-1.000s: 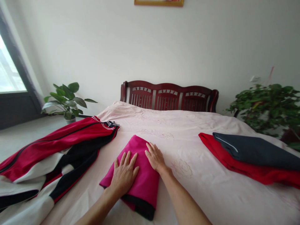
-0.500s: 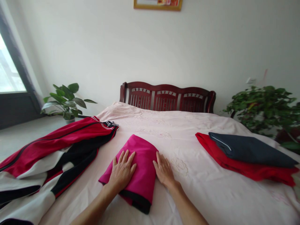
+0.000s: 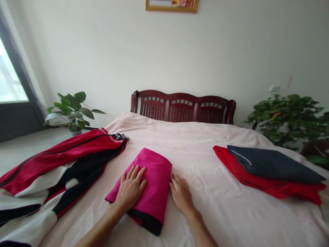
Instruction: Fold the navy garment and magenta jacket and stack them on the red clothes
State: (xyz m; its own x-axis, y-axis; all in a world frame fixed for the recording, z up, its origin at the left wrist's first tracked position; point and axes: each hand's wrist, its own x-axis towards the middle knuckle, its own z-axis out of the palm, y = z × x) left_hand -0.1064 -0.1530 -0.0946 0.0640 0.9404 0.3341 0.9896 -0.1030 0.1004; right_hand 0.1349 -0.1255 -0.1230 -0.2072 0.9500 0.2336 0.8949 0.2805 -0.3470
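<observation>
My left hand [image 3: 130, 188] lies flat on a folded magenta cloth with a black edge [image 3: 155, 185], fingers spread and holding nothing. My right hand [image 3: 181, 193] rests palm down on the pale pink bedsheet [image 3: 221, 219], close against the cloth's right side. Its fingers are slightly apart and grip nothing. The cloth's near end, with the black lining, lies between my forearms.
A red, black and white track jacket [image 3: 61, 168] lies crumpled on the bed's left side. To the right, a folded navy garment [image 3: 272, 164] sits on a folded red one [image 3: 257, 181]. A dark wooden headboard [image 3: 182, 106] stands beyond, with potted plants on both sides.
My right hand has slid off the magenta cloth onto the sheet beside its right edge. My left hand has shifted slightly left on the cloth, and the view has tilted slightly.
</observation>
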